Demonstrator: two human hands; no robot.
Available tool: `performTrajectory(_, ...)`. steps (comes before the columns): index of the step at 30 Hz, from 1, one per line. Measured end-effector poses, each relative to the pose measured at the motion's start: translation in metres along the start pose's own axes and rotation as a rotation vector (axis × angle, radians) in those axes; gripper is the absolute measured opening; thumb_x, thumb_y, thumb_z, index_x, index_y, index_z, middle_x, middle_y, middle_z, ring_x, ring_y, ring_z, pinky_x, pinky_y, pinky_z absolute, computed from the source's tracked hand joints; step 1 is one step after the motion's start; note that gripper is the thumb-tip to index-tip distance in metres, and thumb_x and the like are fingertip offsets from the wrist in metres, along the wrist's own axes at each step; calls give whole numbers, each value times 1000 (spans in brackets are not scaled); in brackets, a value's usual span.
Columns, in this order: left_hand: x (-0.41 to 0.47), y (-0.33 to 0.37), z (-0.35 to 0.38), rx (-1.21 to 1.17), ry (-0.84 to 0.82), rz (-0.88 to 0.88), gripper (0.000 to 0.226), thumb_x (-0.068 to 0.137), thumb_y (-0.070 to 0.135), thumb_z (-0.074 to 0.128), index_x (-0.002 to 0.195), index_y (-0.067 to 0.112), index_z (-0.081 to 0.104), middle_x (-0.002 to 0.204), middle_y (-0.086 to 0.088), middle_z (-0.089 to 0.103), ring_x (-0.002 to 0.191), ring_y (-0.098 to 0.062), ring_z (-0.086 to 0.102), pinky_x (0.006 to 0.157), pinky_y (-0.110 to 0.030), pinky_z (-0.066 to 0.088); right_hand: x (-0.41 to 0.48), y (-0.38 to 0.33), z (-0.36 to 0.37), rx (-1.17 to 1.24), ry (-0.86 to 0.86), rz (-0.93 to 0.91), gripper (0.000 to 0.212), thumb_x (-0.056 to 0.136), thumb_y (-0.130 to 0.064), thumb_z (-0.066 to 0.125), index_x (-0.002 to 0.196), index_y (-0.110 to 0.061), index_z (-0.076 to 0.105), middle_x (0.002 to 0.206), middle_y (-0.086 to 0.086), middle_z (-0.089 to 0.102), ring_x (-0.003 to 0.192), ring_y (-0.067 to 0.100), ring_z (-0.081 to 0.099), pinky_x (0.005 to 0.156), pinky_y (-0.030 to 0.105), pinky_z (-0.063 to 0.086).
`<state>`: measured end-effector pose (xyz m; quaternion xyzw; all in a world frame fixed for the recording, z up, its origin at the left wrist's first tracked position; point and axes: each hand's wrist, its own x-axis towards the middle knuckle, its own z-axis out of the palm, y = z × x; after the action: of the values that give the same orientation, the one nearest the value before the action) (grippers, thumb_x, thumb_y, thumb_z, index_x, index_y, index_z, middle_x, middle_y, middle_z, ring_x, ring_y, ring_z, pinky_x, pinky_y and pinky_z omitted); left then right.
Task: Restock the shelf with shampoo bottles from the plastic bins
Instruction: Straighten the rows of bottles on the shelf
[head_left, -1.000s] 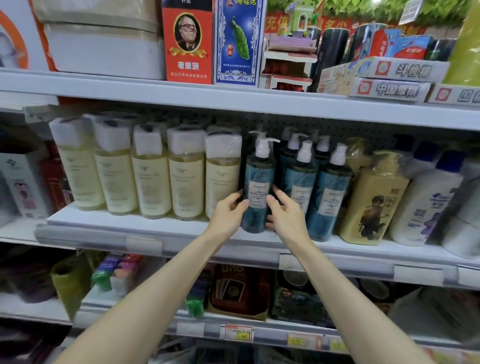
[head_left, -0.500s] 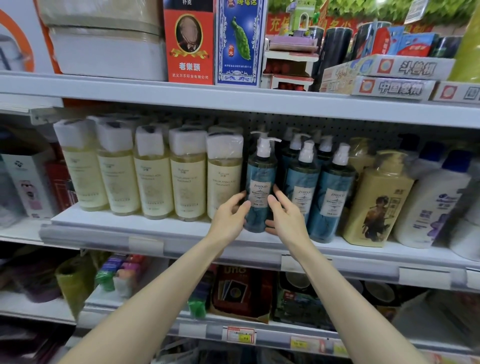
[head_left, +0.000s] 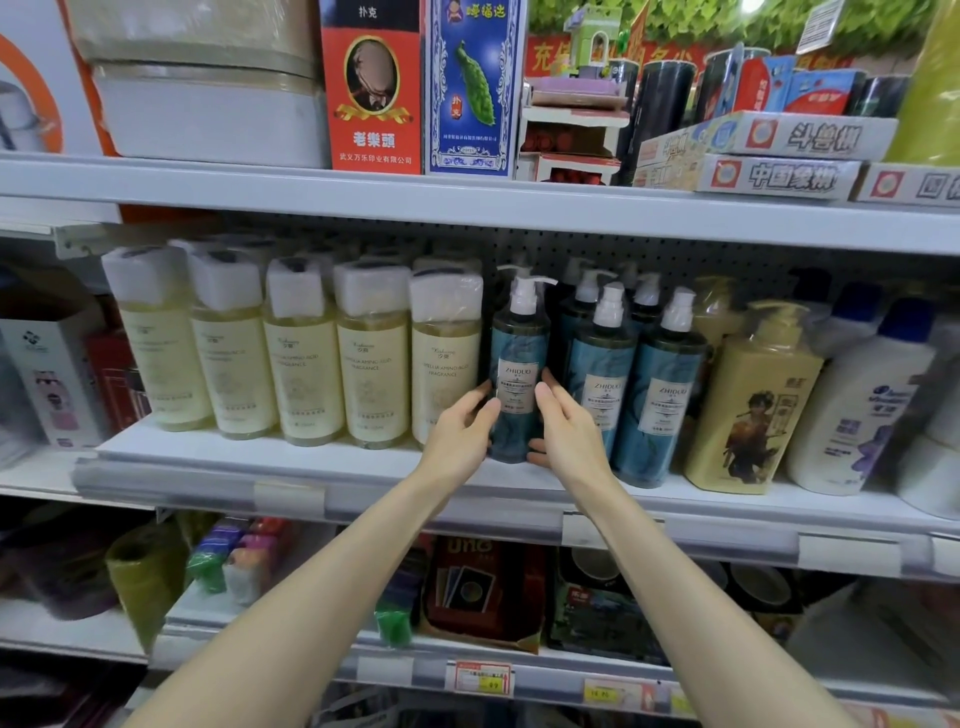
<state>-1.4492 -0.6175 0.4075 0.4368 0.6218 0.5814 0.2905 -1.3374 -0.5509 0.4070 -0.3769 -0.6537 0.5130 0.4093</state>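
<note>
Both hands, left hand (head_left: 460, 434) and right hand (head_left: 569, 434), squeeze the blue bottle (head_left: 519, 364), fingers wrapped round its slippery, heavy-looking middle.

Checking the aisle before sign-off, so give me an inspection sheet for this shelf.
Surface: grey middle shelf, fully stocked at the front.
Job's things: teal pump bottle upright at the shelf front; plastic bins not in view.
Clutter: cream bottles to its left, yellow bottle further right.
Grippers: left hand and right hand clasp the teal bottle's sides.
Cables: nothing seen.
Surroundings: boxed games above, card packs below.
</note>
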Motion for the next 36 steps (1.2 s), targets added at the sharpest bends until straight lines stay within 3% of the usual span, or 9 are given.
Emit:
performTrajectory(6,8,-7,1,1,7,-2,60,85,51,48,141,32,43,136,8,56,121,-19,57,105,-45,44,4,1,2,-18,1,10,81,66,-80,38,139,-47,36,140,-7,53,125,22,53,104,46,45)
performTrajectory(11,10,-4,2,15,-2,-7,49,96,41,47,143,30,41,136,5,56,122,-19,55,106,-46,42,8,2,3,-39,4,9,79,66,-80,36,138,-49,35,142,-7,51,128,23,50,107,47,41)
performTrajectory(21,14,-3,3,-26,19,-11,65,85,49,48,144,25,40,139,3,53,127,-17,51,106,-46,42,11,1,4,-55,9,8,80,65,-79,35,138,-46,39,139,-4,53,126,25,51,106,49,41)
performTrajectory(26,10,3,5,41,48,44,48,101,32,43,146,17,37,146,3,44,134,-13,39,114,-40,32,9,-4,5,-85,-5,18,85,66,-78,29,145,-45,26,148,-3,43,132,27,43,109,51,36)
performTrajectory(32,11,0,6,31,42,36,43,101,32,41,141,16,44,141,-1,50,128,-15,45,111,-43,35,9,-6,5,-93,-11,34,73,78,-72,29,142,-39,36,146,1,45,131,30,44,109,52,36)
performTrajectory(36,9,2,6,-5,31,20,43,99,36,42,138,20,47,131,5,55,124,-15,50,108,-45,40,7,-9,4,-99,-2,59,86,66,-79,27,142,-40,36,147,1,45,132,30,43,110,51,35)
